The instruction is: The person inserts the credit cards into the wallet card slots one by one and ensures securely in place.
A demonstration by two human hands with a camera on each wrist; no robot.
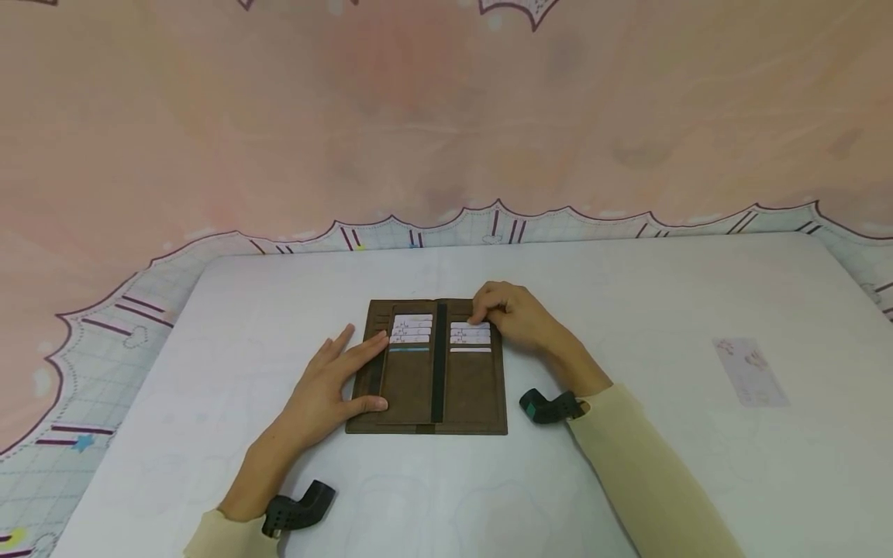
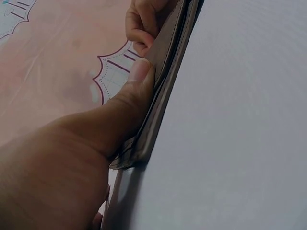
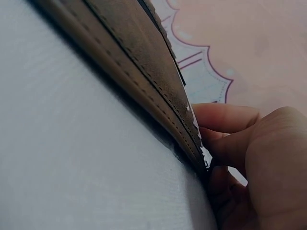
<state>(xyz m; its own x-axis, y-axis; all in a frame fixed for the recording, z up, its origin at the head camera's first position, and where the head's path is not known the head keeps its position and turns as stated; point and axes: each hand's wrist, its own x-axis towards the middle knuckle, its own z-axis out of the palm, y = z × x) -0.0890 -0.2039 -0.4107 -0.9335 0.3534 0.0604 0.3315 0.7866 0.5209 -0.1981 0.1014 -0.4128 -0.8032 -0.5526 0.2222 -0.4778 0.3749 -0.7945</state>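
A brown wallet lies unfolded on the white table, a dark band down its middle. White cards with handwriting peek in a stepped row from the left-hand slots, and similar cards from the right-hand ones. My left hand rests on the wallet's left side with spread, mostly straight fingers; its thumb lies along the near part. At the top right slots, my right hand has curled fingers and pinches the top of a card, which the fingertips mostly hide. The right wrist view shows those fingers at the wallet's edge.
A pale, faintly patterned card lies flat on the table far to the right. Black wrist cameras stick out from both sleeves. Behind the table's back edge hangs a pink printed cloth.
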